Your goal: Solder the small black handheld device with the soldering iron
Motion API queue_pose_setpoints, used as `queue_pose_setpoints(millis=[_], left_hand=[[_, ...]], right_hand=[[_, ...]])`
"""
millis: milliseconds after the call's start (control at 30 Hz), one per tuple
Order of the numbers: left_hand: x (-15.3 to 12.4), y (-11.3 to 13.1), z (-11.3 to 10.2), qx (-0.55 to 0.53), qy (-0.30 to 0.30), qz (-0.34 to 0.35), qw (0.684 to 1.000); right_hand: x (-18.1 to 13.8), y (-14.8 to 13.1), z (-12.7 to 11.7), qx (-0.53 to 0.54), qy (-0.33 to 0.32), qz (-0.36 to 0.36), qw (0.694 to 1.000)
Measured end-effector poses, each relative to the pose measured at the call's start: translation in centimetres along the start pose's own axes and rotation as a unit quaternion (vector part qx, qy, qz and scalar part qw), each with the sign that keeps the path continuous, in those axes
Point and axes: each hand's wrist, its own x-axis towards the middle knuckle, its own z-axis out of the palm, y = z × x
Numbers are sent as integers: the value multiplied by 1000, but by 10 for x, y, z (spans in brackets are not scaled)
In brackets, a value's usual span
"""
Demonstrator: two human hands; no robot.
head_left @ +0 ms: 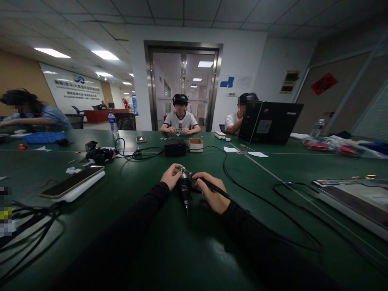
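Observation:
My left hand (172, 176) reaches in from the left, thumb and fingers closed on a small green part (182, 169) that looks like a circuit board. My right hand (214, 192) grips a black pen-shaped soldering iron (216, 188) whose cord runs back over my sleeve. The iron's front end points left at the green part; I cannot tell whether they touch. Between my hands lies a black cylindrical tool (184, 189) with a thin metal tip pointing toward me. Its far end is at the green part, and my fingers partly hide the join.
Ahead stand a black box (175, 148) and an open cardboard box (195, 144). A long black cable (242, 190) loops across the right side. At left lie a phone (74, 180) and bundled cables (27, 222). A flat panel (357, 198) lies right. Other people sit across the table.

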Motion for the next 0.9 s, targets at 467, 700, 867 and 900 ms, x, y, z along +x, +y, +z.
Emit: queue_pose_setpoints(millis=[467,700,867,900], left_hand=[[-3,4,-1,17,5,-1,1000],[-3,5,-1,16,7,-6,1000],[-2,2,-2,22,10,2,1000],[-1,1,-2,24,11,3,1000]], right_hand=[[-1,3,1,-16,-5,2,1000],[-1,5,1,-23,7,-4,1000],[-1,4,1,-24,9,-9,1000],[-1,4,1,-23,10,-10,1000]])
